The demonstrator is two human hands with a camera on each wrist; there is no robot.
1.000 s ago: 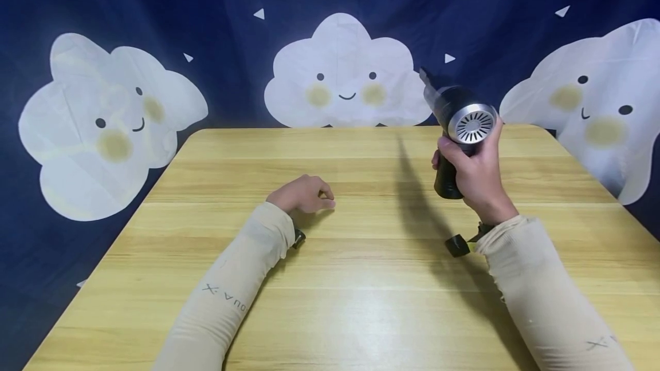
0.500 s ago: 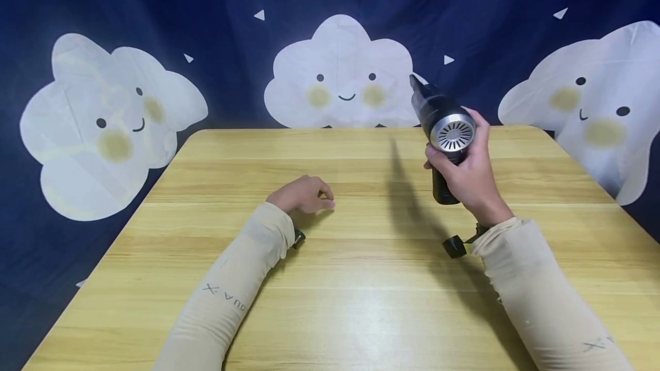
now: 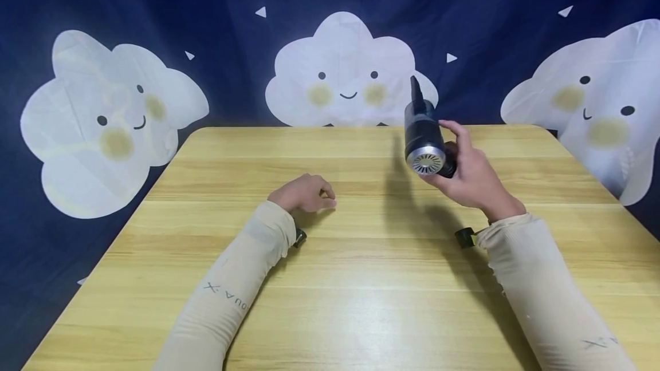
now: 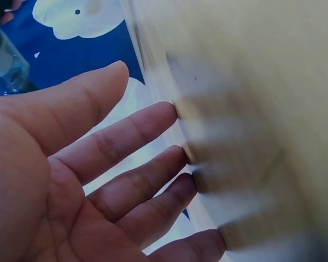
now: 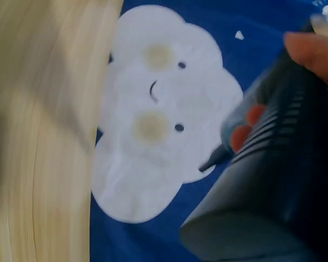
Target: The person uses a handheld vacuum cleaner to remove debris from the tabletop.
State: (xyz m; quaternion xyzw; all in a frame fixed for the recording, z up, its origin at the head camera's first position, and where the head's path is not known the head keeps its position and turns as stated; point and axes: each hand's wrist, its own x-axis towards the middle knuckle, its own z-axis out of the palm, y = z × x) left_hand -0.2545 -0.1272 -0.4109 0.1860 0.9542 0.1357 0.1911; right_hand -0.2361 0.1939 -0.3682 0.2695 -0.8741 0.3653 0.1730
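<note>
My right hand grips a black handheld vacuum cleaner by its handle, raised above the right half of the table. A narrow nozzle points away toward the curtain, and the silver vented end faces me. In the right wrist view the ribbed handle fills the lower right, with fingertips showing behind it. My left hand rests on the table left of the vacuum cleaner, holding nothing. Its fingers are loosely bent, fingertips touching the wood in the left wrist view, where the see-through dust cup shows at upper left.
The wooden table has rounded far corners. Behind it hangs a dark blue curtain with smiling white clouds. A small black camera sticks out from the right wrist, and another from the left.
My right hand has tilted and turned the vacuum cleaner. Its vented end has moved left and down, and the handle now lies more sideways. The left hand has stayed in place.
</note>
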